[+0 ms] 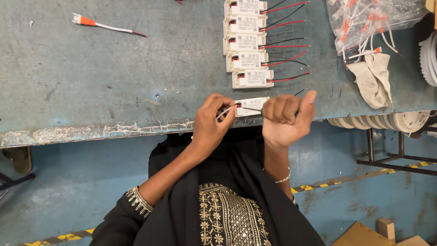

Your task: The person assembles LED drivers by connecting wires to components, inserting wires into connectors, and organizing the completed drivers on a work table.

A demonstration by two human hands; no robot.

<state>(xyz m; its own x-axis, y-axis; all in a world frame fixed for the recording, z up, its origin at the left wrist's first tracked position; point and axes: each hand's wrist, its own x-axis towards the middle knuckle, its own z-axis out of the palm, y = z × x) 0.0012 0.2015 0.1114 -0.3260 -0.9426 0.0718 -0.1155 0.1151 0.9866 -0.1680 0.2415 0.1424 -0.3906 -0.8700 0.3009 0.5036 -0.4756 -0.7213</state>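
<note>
Head view, white driver box (251, 105) lengthwise left-right, probably both hands gripping

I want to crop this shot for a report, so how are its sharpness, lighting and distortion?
Head view: light is even and soft, without harsh glare on the worn blue-grey metal table; the small white rectangular driver box between the left hand and right hand looks fairly sharp; the table's front edge bows slightly, hinting at wide-angle distortion.

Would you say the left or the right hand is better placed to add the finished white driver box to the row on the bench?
Probably the left hand: it already pinches the white driver box, while the right hand is fisted around a tool.
</note>
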